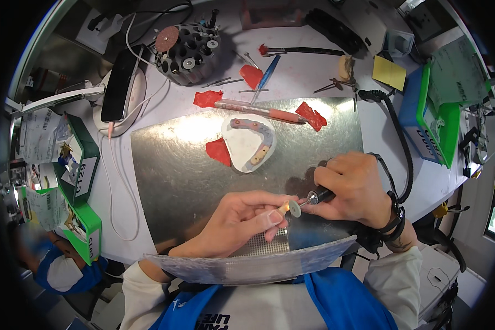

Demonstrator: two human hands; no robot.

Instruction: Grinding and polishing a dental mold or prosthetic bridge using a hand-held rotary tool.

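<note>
My left hand [231,223] pinches a small yellowish piece, likely a dental crown [284,208], between thumb and fingertips; much of it is hidden by them. With my right hand [353,186] I grip a black and silver rotary handpiece [317,196]. Its thin pale-green grinding disc [295,209] stands right beside the crown; whether the two touch I cannot tell. Both hands are close together above the near part of a metal plate [173,170]. Farther back on that plate lies a white dental cast [240,157] with a greyish arch and a few tooth-coloured parts.
Red wax pieces [219,152] and a reddish pen [258,110] surround the cast. A round bur holder [190,60] stands at the back left. Green bins [82,157] flank the left edge, a blue-green bin [426,124] the right. A coiled cord [397,129] hangs rightward. A dusty grey guard [253,264] curves before me.
</note>
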